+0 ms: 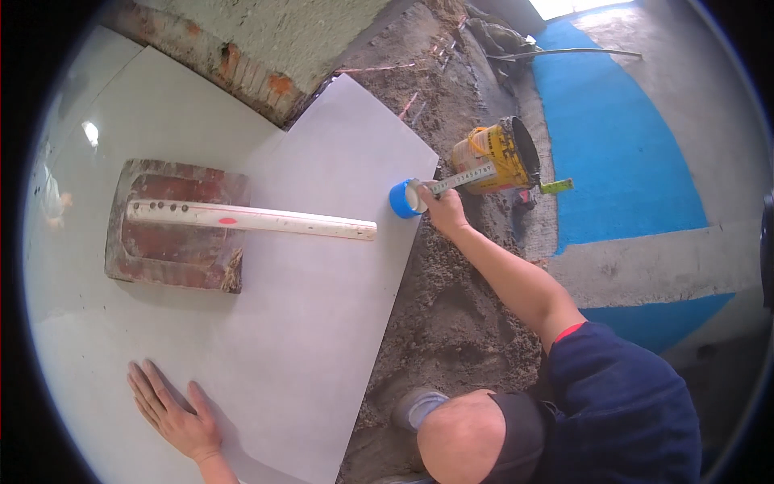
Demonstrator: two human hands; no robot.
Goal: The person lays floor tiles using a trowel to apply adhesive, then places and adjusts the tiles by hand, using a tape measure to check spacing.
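Note:
My left hand (177,413) lies flat on a large pale floor tile (306,331), its fingers stretched out. Over the tile's right edge, my right hand (444,211) is closed on a blue, round object with a pale centre (405,199), which looks like a roll or cup. A white strip with dark markings (468,177), like a ruler or tape-measure blade, runs from that hand toward the upper right. The fingers partly hide where strip and blue object meet. Left of them, a worn reddish-brown block with a long white handle (314,228) rests on the tiles.
A yellow, mortar-stained bucket (488,157) lies tilted on rough sand-mortar (451,323) right of the tile. Beside it is a small green-yellow piece (556,186). Blue-coated floor (621,145) lies farther right. A rough wall base (242,68) borders the tiles behind. My bent knee (459,436) is in front.

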